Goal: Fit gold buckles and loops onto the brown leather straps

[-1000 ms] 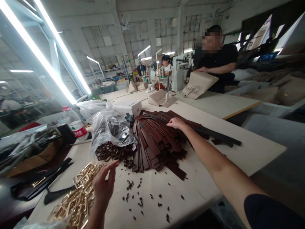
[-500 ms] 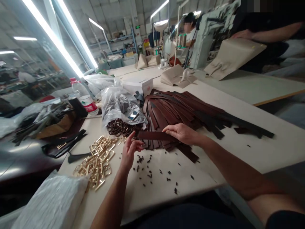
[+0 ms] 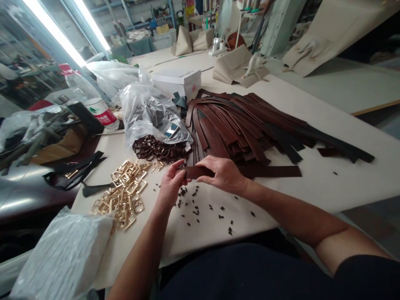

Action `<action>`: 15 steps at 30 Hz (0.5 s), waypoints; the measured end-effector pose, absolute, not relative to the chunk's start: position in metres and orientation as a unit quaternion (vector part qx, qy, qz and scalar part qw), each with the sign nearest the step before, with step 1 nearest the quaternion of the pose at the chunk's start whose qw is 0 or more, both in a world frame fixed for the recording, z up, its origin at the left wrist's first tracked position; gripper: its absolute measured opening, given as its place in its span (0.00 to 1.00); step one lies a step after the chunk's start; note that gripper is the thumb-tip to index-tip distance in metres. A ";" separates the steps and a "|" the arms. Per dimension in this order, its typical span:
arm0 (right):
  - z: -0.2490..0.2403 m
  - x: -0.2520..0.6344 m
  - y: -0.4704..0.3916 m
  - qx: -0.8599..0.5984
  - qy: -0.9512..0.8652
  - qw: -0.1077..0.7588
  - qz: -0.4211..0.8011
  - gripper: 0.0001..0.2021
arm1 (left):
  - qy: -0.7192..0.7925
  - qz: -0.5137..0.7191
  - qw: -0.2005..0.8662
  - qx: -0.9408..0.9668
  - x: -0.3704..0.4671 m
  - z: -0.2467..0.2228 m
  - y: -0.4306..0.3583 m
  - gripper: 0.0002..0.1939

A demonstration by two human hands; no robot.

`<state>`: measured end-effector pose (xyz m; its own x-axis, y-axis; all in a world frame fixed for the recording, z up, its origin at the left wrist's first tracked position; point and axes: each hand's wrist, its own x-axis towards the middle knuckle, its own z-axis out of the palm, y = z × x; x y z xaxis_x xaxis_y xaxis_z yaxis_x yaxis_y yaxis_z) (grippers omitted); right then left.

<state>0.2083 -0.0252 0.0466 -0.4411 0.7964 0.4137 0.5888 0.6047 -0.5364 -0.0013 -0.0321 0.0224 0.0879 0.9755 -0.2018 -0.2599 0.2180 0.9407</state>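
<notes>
A dark brown leather strap [image 3: 268, 171] lies crosswise in front of me, its right part stretching out beyond my right hand. My left hand [image 3: 175, 177] is closed on the strap's left end, thumb on top. Further along, my right hand [image 3: 221, 173] grips the same strap between thumb and fingers. Behind it fans out a large pile of brown and black leather straps [image 3: 234, 125]. Left of my left hand is a heap of gold metal buckles [image 3: 126, 196]. Small dark leather loops [image 3: 151, 149] spill from a clear plastic bag [image 3: 146, 112].
Small dark scraps [image 3: 196, 210] are scattered on the pale table [image 3: 250, 227] below my hands. A white box [image 3: 179, 83] and a plastic bottle [image 3: 100, 112] stand behind the bag. At front left sits a wrapped white package [image 3: 62, 254]. Beige pieces [image 3: 234, 64] lie at the back.
My left hand has closed on the strap's end, where its fingers were apart before. My right hand has shifted slightly left, and the strap now extends further right. The view has tilted down.
</notes>
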 end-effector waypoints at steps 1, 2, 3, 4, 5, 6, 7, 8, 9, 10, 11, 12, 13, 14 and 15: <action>0.042 0.204 -0.028 -0.414 -0.833 0.335 0.150 0.18 | 0.463 0.490 0.633 0.381 0.000 0.022 -0.033 0.34; 0.037 0.201 -0.029 -0.414 -0.830 0.344 0.145 0.18 | 0.463 0.488 0.638 0.376 0.000 0.022 -0.033 0.34; 0.033 0.200 -0.030 -0.413 -0.826 0.355 0.145 0.18 | 0.464 0.485 0.642 0.371 0.001 0.022 -0.034 0.34; 0.029 0.200 -0.030 -0.413 -0.821 0.366 0.147 0.17 | 0.463 0.484 0.645 0.367 0.001 0.022 -0.034 0.34; 0.027 0.200 -0.030 -0.411 -0.818 0.372 0.149 0.17 | 0.463 0.482 0.649 0.364 0.002 0.022 -0.035 0.34; 0.024 0.201 -0.030 -0.409 -0.818 0.376 0.151 0.16 | 0.462 0.481 0.651 0.362 0.002 0.022 -0.035 0.34; 0.023 0.201 -0.029 -0.407 -0.819 0.376 0.150 0.16 | 0.461 0.479 0.653 0.362 0.002 0.022 -0.035 0.33; 0.021 0.202 -0.029 -0.405 -0.820 0.375 0.150 0.15 | 0.459 0.477 0.655 0.364 0.001 0.022 -0.035 0.33; 0.020 0.202 -0.028 -0.404 -0.822 0.373 0.150 0.14 | 0.458 0.475 0.655 0.368 0.001 0.021 -0.036 0.33; 0.019 0.203 -0.028 -0.404 -0.822 0.373 0.149 0.12 | 0.457 0.472 0.654 0.376 0.001 0.021 -0.036 0.33; 0.018 0.203 -0.028 -0.405 -0.822 0.373 0.148 0.10 | 0.456 0.470 0.650 0.386 0.001 0.020 -0.037 0.33; 0.017 0.202 -0.028 -0.405 -0.822 0.372 0.146 0.08 | 0.455 0.469 0.642 0.401 0.002 0.020 -0.038 0.32; 0.016 0.202 -0.028 -0.405 -0.824 0.370 0.142 0.07 | 0.456 0.467 0.629 0.422 0.002 0.020 -0.039 0.30; 0.015 0.202 -0.028 -0.404 -0.826 0.368 0.137 0.07 | 0.460 0.465 0.606 0.452 0.003 0.019 -0.040 0.28; 0.015 0.202 -0.028 -0.404 -0.828 0.366 0.131 0.08 | 0.465 0.463 0.572 0.492 0.004 0.019 -0.041 0.24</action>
<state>0.2020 -0.0279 0.0148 -0.4068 0.7643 0.5003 0.5733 0.6400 -0.5116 0.0043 -0.0415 0.0195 0.1383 0.9875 -0.0751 -0.0718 0.0856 0.9937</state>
